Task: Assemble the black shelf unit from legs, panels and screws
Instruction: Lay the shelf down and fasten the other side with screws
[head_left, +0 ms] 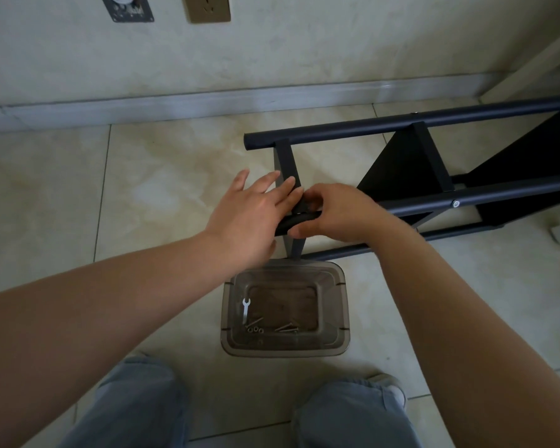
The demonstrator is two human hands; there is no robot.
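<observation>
Head view finds the black shelf unit (411,166) on its side on the floor tiles (162,176), legs running rightward. Left hand (253,215) rests flat, fingers spread, on its near leg end (293,223); right hand (333,211) curls around it

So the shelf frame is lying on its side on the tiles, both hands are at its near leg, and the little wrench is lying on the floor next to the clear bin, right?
Not quite. The head view shows the small wrench lying inside the clear bin, on its bottom with the screws and nuts. The rest holds: the shelf frame lies on its side, with left hand and right hand at its near leg.
</observation>
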